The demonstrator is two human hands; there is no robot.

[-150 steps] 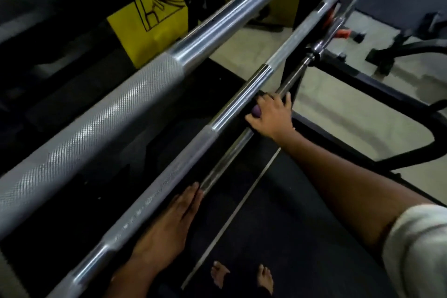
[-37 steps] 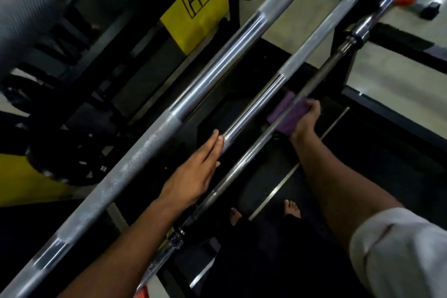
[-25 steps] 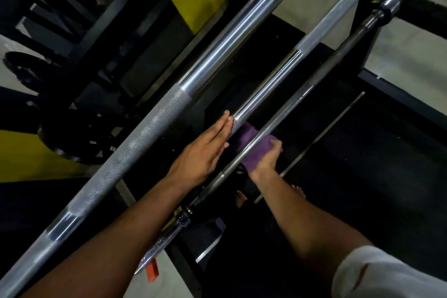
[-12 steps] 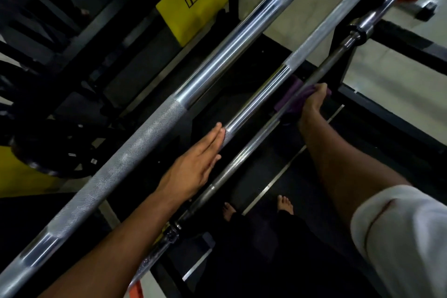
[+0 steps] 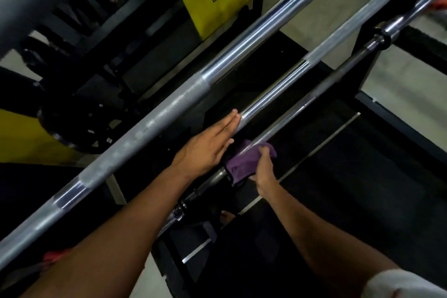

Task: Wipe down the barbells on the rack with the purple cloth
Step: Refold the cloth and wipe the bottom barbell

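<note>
Three steel barbells run diagonally from lower left to upper right. The thick knurled top bar (image 5: 169,106) is nearest me. My left hand (image 5: 208,147) lies flat with straight fingers on the middle barbell (image 5: 290,80). My right hand (image 5: 264,172) grips the purple cloth (image 5: 244,162), which is wrapped around the thin lowest barbell (image 5: 302,106) near its left collar.
The black rack frame (image 5: 370,55) holds the bars at the right. Black weight plates (image 5: 79,123) and yellow padding (image 5: 217,0) sit beyond the bars at left. Below lie a black floor mat (image 5: 350,189), pale floor (image 5: 408,80) and my bare foot (image 5: 227,216).
My right hand slid the purple cloth down the lowest bar from its upper right part toward the left collar. My left hand stayed flat on the middle bar.
</note>
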